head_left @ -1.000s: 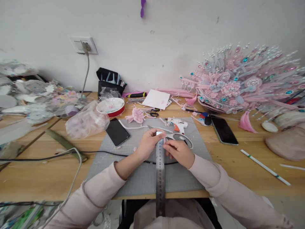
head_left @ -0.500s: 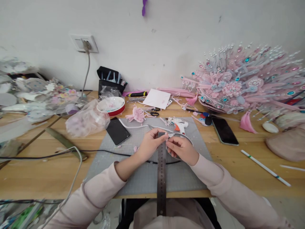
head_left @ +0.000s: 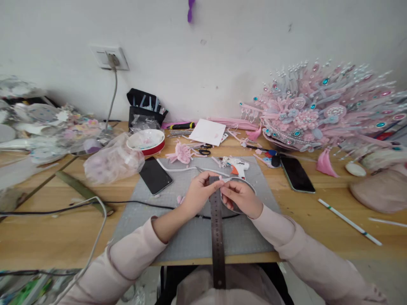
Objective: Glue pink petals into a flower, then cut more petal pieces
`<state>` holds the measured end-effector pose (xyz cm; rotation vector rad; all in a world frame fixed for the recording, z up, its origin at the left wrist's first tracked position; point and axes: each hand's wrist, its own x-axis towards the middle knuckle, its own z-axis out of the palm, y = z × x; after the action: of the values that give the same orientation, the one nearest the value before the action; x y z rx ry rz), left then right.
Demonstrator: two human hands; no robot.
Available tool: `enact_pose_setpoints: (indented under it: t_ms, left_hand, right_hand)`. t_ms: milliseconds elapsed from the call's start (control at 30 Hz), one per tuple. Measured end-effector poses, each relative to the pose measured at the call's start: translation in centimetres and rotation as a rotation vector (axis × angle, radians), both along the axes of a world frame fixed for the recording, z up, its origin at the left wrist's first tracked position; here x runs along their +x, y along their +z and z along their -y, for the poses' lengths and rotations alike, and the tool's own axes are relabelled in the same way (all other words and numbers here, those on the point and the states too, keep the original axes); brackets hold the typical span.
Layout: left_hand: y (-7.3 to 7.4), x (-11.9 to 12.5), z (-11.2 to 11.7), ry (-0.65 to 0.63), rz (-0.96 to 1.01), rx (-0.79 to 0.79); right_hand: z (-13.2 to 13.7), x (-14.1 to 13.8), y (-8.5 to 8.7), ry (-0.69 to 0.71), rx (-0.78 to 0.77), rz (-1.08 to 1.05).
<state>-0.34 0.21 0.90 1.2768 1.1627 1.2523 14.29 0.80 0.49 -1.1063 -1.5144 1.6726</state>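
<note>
In the middle of a grey cutting mat (head_left: 190, 237) my two hands meet at the far end of a metal ruler (head_left: 217, 237). My left hand (head_left: 203, 190) is closed on that end, thumb lying across it. The ruler runs back toward my body, past the table edge. Fingers pinched, my right hand (head_left: 240, 195) touches the ruler's right side and holds the tip of a thin pale strip, whose material I cannot make out. A grey loop (head_left: 252, 186) curves around behind the right hand. Just beyond lies a white glue gun (head_left: 237, 165) with an orange trigger.
A phone (head_left: 155, 176) lies left on the mat, another phone (head_left: 297, 173) to the right. Behind are a pink fluffy flower (head_left: 181, 152), scissors (head_left: 203, 151) and a red-rimmed bowl (head_left: 155, 149). A large beaded pink headdress (head_left: 305, 110) stands back right. A black cable (head_left: 140, 202) crosses the mat.
The ruler's near end has swung slightly to the right. Both hands keep nearly the same grip, and the view has shifted a little.
</note>
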Motion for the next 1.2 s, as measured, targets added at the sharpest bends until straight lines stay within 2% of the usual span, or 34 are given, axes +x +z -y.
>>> enact_pose_setpoints:
  t_ms: [200,267,333,400,467,567,667,800,933,1000,1100,1133,1200]
  left_hand:
    - [0.1,0.1,0.0,0.017,-0.019,-0.03]
    - [0.2,0.0,-0.1,0.01,-0.013,-0.049]
    - [0.2,-0.1,-0.4,0.012,-0.011,-0.067]
    - [0.1,-0.5,-0.8,0.027,-0.007,-0.081]
    - [-0.1,-0.9,-1.4,0.027,0.012,-0.095]
    - [-0.2,-1.6,-2.2,0.02,0.034,-0.104]
    - [-0.1,-2.3,-2.9,0.023,0.076,-0.127]
    - [0.1,-2.8,-3.3,0.033,0.15,-0.171]
    - [0.1,-3.1,-3.6,-0.01,0.188,-0.188]
    - [0.0,-3.2,-3.6,-0.032,0.188,-0.19]
    - [0.0,-3.3,-3.5,-0.059,0.181,-0.19]
    - [0.1,-3.3,-3.5,-0.072,0.175,-0.186]
    - [0.1,-3.3,-3.4,-0.096,0.163,-0.179]
  right_hand:
    - [0.1,-0.3,-0.2,0.014,0.013,0.046]
    - [0.1,0.0,0.0,0.0,0.064,0.118]
    - [-0.2,0.7,0.5,-0.059,0.21,0.286]
    - [-0.6,1.6,0.9,-0.121,0.427,0.556]
    - [-1.0,2.4,1.1,-0.102,0.561,0.822]
    - [-1.2,2.6,0.9,0.01,0.584,1.044]
    - [-0.9,1.6,0.4,0.04,0.584,1.154]
    - [-0.9,1.4,0.4,0.052,0.595,1.155]
    - [-1.6,3.7,1.6,0.056,0.575,1.006]
    - [-1.7,5.4,2.2,0.079,0.447,0.932]
    - [-1.2,7.6,3.0,0.056,0.122,0.857]
    - [-1.0,8.2,3.1,0.065,0.11,0.826]
    - [-0.4,9.2,3.2,0.116,0.257,0.744]
